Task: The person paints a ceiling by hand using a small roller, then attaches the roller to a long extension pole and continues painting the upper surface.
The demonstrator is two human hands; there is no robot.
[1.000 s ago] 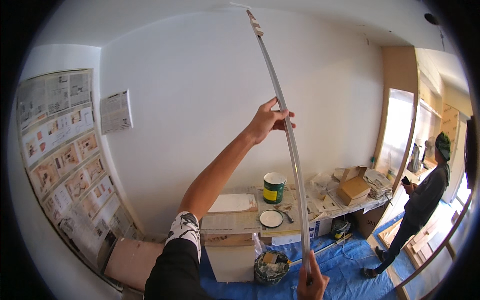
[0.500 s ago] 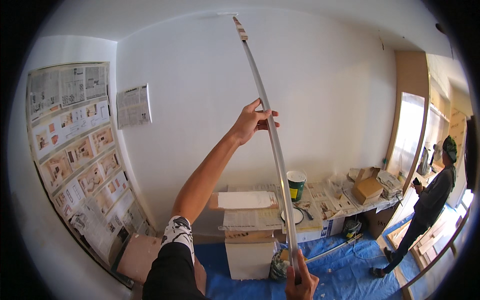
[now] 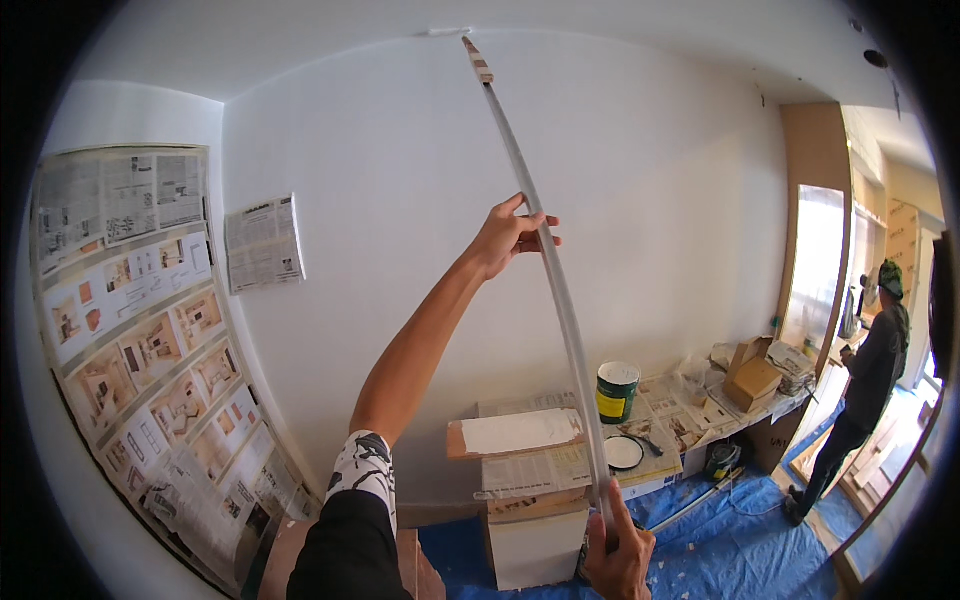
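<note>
A long metal pole [image 3: 557, 290] slants up across the middle of the view, with my two hands closed on it. My left hand [image 3: 508, 240] grips it about halfway up, the arm stretched forward and thumb across the front. Lower down, my right hand [image 3: 618, 555] is wrapped round the bottom part of the pole. At the top end is a wooden handle piece [image 3: 478, 62], and just beyond it a white paint roller [image 3: 448, 32] lies along the line where the white wall [image 3: 400, 180] meets the ceiling.
A newspaper-covered bench [image 3: 690, 415] holds a green paint tin [image 3: 617, 392], a lid [image 3: 625, 453] and a cardboard box [image 3: 752, 378]. A white-topped board [image 3: 520, 432] rests nearer. Blue sheeting [image 3: 720, 540] covers floor. Another person [image 3: 865, 370] stands right. Papers [image 3: 130, 320] cover the left panel.
My view has tilted slightly, so the bench and wall sit elsewhere in the picture. Both hands keep their hold on the pole. The person at right has turned further away.
</note>
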